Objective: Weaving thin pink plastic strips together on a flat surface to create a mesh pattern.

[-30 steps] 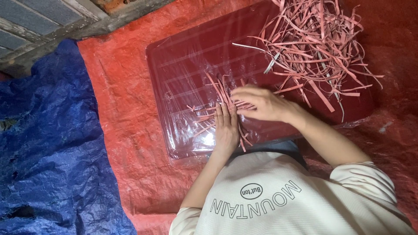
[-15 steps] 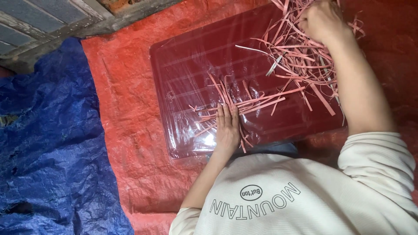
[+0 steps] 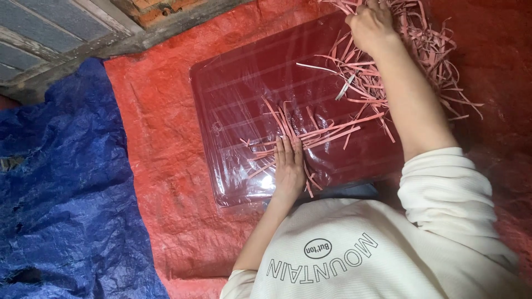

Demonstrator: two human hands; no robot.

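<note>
Pink strips (image 3: 310,133) lie loose mid-tray (image 3: 238,83), the dark red tray resting on a red tarp (image 3: 155,144). The left hand (image 3: 289,163) presses flat on them, fingers together. At one o'clock the right hand (image 3: 372,26) is closed in the strip pile (image 3: 426,50). Blue tarp (image 3: 61,194) at nine o'clock.

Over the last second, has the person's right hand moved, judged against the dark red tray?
Yes. The right hand has moved from beside the left hand, across the dark red tray, to the pile of pink paper strips at its far corner.
</note>
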